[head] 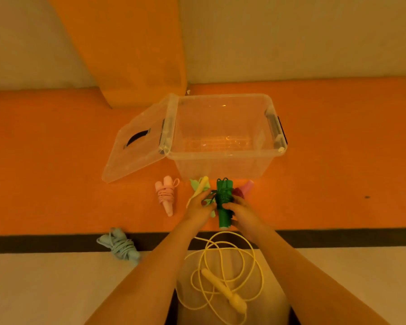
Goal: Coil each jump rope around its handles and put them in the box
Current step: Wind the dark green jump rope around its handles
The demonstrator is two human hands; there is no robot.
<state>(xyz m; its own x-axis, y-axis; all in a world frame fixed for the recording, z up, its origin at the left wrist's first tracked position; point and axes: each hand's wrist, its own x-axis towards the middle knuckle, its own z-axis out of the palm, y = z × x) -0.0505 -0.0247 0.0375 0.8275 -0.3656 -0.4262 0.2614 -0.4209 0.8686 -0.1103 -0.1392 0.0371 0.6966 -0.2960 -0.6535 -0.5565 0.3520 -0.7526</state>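
A green jump rope (224,202) is coiled round its two handles, and both my hands hold it just in front of the clear plastic box (223,158). My right hand (243,213) grips the handles low down. My left hand (198,204) pinches the green cord's end at the side of the coil. The box stands with nothing inside, its lid (136,141) leaning open to the left. A yellow rope (223,270) lies loose near me, one handle in its loops, the other handle (201,187) behind my left hand.
On the orange mat lie a coiled pink rope (165,195) to the left, a pale green rope (196,184) and a dark pink rope (244,191) partly hidden behind my hands. A coiled light blue rope (121,246) rests on the dark stripe.
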